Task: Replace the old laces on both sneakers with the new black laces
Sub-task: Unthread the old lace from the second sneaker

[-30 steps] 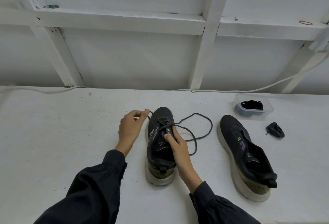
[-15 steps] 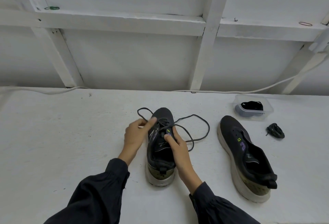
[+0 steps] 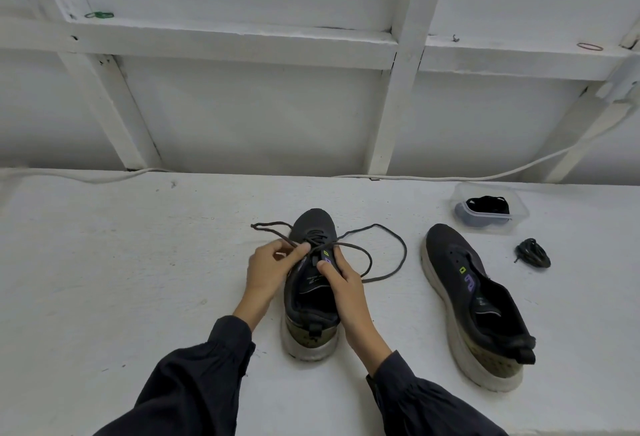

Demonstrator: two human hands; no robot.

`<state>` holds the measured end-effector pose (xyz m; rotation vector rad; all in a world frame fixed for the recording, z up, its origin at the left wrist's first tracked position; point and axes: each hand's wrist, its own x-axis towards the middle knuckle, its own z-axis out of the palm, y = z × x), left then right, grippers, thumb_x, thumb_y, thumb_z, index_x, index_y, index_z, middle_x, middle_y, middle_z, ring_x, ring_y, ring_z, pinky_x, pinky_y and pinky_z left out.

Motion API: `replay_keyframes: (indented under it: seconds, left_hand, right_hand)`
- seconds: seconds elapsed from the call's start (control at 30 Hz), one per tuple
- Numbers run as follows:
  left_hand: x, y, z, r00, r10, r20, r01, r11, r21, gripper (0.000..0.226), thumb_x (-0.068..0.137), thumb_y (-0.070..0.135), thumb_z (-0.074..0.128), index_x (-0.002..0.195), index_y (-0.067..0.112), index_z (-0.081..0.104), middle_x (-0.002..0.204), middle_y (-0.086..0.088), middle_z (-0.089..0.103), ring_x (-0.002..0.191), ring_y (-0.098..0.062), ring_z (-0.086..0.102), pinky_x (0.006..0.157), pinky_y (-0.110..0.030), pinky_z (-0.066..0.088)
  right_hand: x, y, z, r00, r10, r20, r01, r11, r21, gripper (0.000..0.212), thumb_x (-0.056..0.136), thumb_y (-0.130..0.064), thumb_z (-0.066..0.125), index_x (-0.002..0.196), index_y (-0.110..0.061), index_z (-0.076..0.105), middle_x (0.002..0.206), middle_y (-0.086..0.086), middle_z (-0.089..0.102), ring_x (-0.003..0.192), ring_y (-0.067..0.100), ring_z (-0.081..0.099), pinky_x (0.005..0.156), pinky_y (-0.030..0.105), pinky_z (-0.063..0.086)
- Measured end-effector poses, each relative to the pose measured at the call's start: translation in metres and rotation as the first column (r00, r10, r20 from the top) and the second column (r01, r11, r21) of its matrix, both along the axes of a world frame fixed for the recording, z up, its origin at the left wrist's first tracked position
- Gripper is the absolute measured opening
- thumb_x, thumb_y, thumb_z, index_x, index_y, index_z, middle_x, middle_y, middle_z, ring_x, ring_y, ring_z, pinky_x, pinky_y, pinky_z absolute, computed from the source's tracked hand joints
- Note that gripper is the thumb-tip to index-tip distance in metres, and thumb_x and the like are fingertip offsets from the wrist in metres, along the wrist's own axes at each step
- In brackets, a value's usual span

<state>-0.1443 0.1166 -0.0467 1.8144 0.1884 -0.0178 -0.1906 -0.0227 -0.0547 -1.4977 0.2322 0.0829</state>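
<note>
A dark sneaker stands toe-away in the middle of the white table. Its dark lace is threaded through the front eyelets, with loose ends looping out to the left and right. My left hand pinches the lace at the shoe's left eyelet row. My right hand holds the shoe's right side by the tongue, thumb on top. A second sneaker without a lace lies to the right. A bundled black lace lies beyond it, and another black lace sits in a clear plastic tub.
A white wall with white wooden framing rises behind the table. A white cable runs along the table's back edge. The table's left half is bare white surface.
My left hand came back from the left to the shoe's eyelets, and the lace's left end now loops loosely beyond it. My right hand stayed on the shoe.
</note>
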Motion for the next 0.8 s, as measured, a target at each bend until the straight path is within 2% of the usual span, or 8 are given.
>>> replay_keyframes:
  seconds: [0.1,0.17,0.23,0.47,0.57,0.67,0.73,0.8]
  left_hand:
    - [0.009,0.003,0.006,0.985,0.153,0.077,-0.155,0.988,0.025,0.014,0.083,0.032,0.076,0.081,0.019,0.071,0.080,0.004,0.071,0.081,-0.018,0.065,0.082,-0.040,0.054]
    - [0.014,0.009,0.017,0.928,0.346,0.136,-0.338,0.938,-0.078,0.015,0.087,0.031,0.072,0.084,0.016,0.068,0.079,0.006,0.065,0.080,-0.018,0.059,0.080,-0.036,0.049]
    - [0.017,0.014,0.022,0.893,0.428,0.139,-0.404,0.899,-0.171,0.018,0.089,0.033,0.069,0.085,0.015,0.067,0.078,0.007,0.063,0.080,-0.016,0.056,0.078,-0.033,0.046]
    - [0.003,0.001,0.001,1.000,-0.005,0.007,0.005,0.998,0.062,0.020,0.083,0.042,0.074,0.082,0.021,0.072,0.086,0.007,0.072,0.087,-0.014,0.066,0.080,-0.031,0.052]
    - [0.011,0.004,0.009,0.984,0.143,0.108,-0.154,0.983,0.099,0.018,0.087,0.033,0.071,0.082,0.016,0.069,0.083,0.005,0.068,0.083,-0.018,0.064,0.078,-0.034,0.050]
    - [0.017,0.011,0.028,0.909,0.372,0.188,-0.364,0.928,-0.080,0.019,0.090,0.030,0.067,0.085,0.012,0.065,0.080,0.005,0.063,0.080,-0.015,0.057,0.076,-0.030,0.043]
    - [0.017,0.011,0.030,0.924,0.343,0.170,-0.328,0.938,-0.109,0.019,0.090,0.033,0.067,0.081,0.016,0.064,0.079,0.008,0.063,0.078,-0.013,0.056,0.075,-0.029,0.043]
    - [0.011,0.008,0.022,0.974,0.196,0.112,-0.188,0.979,-0.073,0.024,0.085,0.043,0.071,0.078,0.020,0.066,0.079,0.008,0.067,0.078,-0.013,0.059,0.074,-0.028,0.046]
  right_hand:
    - [0.000,0.000,-0.001,1.000,0.013,-0.007,-0.013,1.000,0.014,0.043,0.087,-0.033,0.062,0.131,-0.032,0.060,0.119,-0.005,0.069,0.110,0.012,0.065,0.099,0.035,0.052]
    - [0.000,0.000,-0.001,1.000,0.021,-0.018,-0.021,1.000,0.018,0.059,0.080,-0.040,0.063,0.137,-0.029,0.055,0.125,-0.004,0.066,0.112,0.011,0.064,0.100,0.034,0.051]
    - [-0.001,0.001,-0.002,1.000,0.014,-0.027,-0.013,1.000,0.017,0.067,0.078,-0.043,0.063,0.142,-0.028,0.050,0.131,-0.005,0.063,0.115,0.009,0.062,0.101,0.031,0.050]
    - [-0.001,0.000,-0.001,1.000,0.013,-0.016,-0.013,1.000,-0.003,0.059,0.083,-0.041,0.062,0.141,-0.032,0.051,0.126,-0.007,0.065,0.114,0.010,0.062,0.101,0.034,0.050]
    - [-0.001,0.000,-0.001,1.000,0.014,-0.010,-0.014,1.000,0.002,0.053,0.086,-0.038,0.062,0.138,-0.031,0.054,0.126,-0.007,0.066,0.116,0.012,0.062,0.101,0.034,0.050]
    - [-0.002,0.001,0.000,1.000,0.007,-0.011,-0.007,1.000,0.008,0.074,0.076,-0.049,0.063,0.146,-0.032,0.044,0.138,-0.011,0.057,0.125,0.009,0.056,0.108,0.036,0.046]
    - [-0.002,0.003,0.001,1.000,0.007,-0.011,-0.007,1.000,0.002,0.070,0.077,-0.048,0.063,0.144,-0.033,0.048,0.133,-0.011,0.061,0.121,0.009,0.058,0.105,0.036,0.047]
    - [-0.001,0.003,0.000,1.000,-0.003,-0.015,0.004,1.000,0.005,0.072,0.076,-0.050,0.064,0.144,-0.033,0.048,0.134,-0.010,0.061,0.121,0.009,0.058,0.106,0.038,0.047]
